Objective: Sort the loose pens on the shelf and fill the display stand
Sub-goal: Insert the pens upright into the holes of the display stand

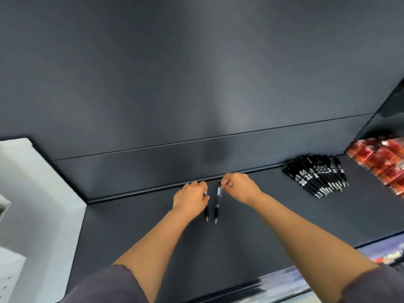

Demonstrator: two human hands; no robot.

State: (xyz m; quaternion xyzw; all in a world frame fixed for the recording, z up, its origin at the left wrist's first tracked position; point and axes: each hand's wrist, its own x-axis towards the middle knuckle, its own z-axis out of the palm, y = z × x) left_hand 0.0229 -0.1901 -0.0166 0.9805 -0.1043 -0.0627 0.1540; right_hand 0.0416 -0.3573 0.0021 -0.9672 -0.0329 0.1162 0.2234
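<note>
Our left grip [192, 199] holds the first pen [206, 214]; our right grip [238, 186] pinches the second pen [218, 202] (pen pile [317, 178] well apart).

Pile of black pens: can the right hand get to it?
Probably yes. Only bare shelf lies between the right hand and the pile, though that hand pinches a pen.

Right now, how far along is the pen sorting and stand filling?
Done: a stack of black pens lies lined up on the shelf beside red packets. In hand: the left hand grips one pen, the right hand pinches a second pen by its top. Left: no filled display stand is in view.
</note>
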